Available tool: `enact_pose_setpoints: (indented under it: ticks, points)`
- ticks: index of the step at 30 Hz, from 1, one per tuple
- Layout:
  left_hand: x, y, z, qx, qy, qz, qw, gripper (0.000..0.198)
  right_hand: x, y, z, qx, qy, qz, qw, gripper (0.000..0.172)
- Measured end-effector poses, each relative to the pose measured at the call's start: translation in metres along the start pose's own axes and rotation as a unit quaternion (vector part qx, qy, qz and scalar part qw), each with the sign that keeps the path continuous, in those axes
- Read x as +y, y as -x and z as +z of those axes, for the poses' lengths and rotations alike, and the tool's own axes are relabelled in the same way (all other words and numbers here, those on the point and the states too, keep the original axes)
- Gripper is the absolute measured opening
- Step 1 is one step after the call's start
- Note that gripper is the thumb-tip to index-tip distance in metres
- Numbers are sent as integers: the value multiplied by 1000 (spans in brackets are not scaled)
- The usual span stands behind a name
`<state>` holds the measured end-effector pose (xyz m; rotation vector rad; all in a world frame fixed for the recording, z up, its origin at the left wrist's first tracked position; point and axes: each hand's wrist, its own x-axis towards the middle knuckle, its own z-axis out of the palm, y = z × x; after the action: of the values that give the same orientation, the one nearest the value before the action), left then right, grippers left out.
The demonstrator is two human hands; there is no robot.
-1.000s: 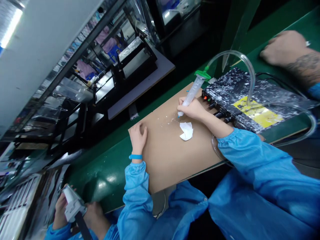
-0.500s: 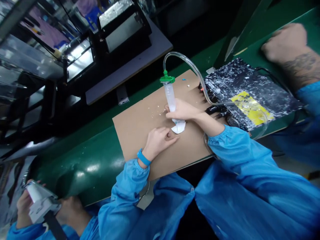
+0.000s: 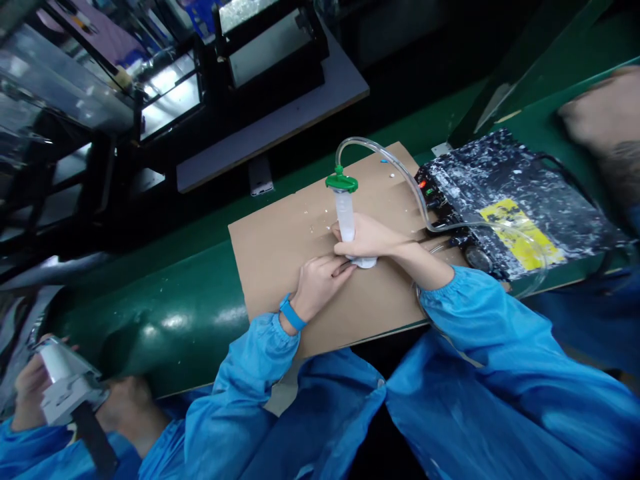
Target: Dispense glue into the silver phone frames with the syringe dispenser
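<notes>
My right hand (image 3: pixel 369 239) is wrapped round a clear dispensing syringe (image 3: pixel 345 213) with a green cap (image 3: pixel 341 181), held upright with its tip down on a small white paper wipe (image 3: pixel 367 262) on the brown cardboard sheet (image 3: pixel 280 247). A clear hose (image 3: pixel 400 167) runs from the cap to the speckled black controller box (image 3: pixel 505 193). My left hand (image 3: pixel 320 280), with a blue wristband, is curled with its fingers meeting the syringe tip and the wipe under my right hand. The tip itself is hidden.
The cardboard lies on a green conveyor belt (image 3: pixel 165 320). Another person's hand (image 3: pixel 600 120) rests at the far right of the belt. At the lower left, another person's hands (image 3: pixel 30 387) hold a white part (image 3: pixel 63 380). Dark racks (image 3: pixel 260 47) stand behind the belt.
My right hand brought the syringe from the cardboard's far side onto the wipe and stood it upright. My left hand slid from the cardboard's left edge to the syringe tip.
</notes>
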<state>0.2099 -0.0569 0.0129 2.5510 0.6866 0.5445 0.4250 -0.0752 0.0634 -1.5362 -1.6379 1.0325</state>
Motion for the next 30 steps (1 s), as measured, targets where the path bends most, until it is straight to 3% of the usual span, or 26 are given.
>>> enact_pose_setpoints:
  ticks: [7, 19, 30]
  points:
    - [0, 0, 1, 31, 30, -54, 998, 29, 3, 0, -5, 28, -24, 16, 999, 31]
    - [5, -1, 2, 13, -2, -25, 1000, 9, 4, 1, -11, -2, 19, 37, 999, 37]
    - [1, -1, 1, 4, 36, -45, 998, 11, 3, 0, -6, 1, 29, 13, 1000, 35]
